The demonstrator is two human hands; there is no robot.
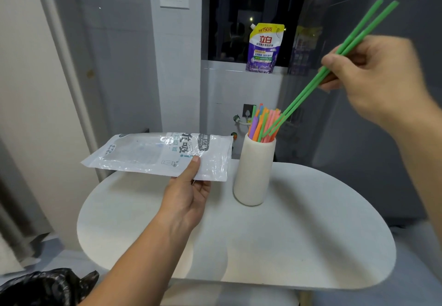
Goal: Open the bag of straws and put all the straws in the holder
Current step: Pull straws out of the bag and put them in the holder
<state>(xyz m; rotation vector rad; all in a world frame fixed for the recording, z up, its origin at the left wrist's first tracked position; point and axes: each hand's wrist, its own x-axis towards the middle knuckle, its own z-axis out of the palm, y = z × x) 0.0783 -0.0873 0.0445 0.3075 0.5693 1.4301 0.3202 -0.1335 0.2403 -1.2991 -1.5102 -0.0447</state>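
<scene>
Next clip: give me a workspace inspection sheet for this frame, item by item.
Surface: round white table, holder standing on it.
Job's things: holder contains coloured straws; two green straws slant down, lower ends at its mouth; clear bag looks flat, no straws seen inside.
Clutter: black plastic bag lower left, off the table.
Grippers: left hand pinches the bag above the table; right hand pinches the two green straws.
Cables: white cord or hose by the wall outlet.
Surroundings: detergent pouch on a sill, dark window behind.
</scene>
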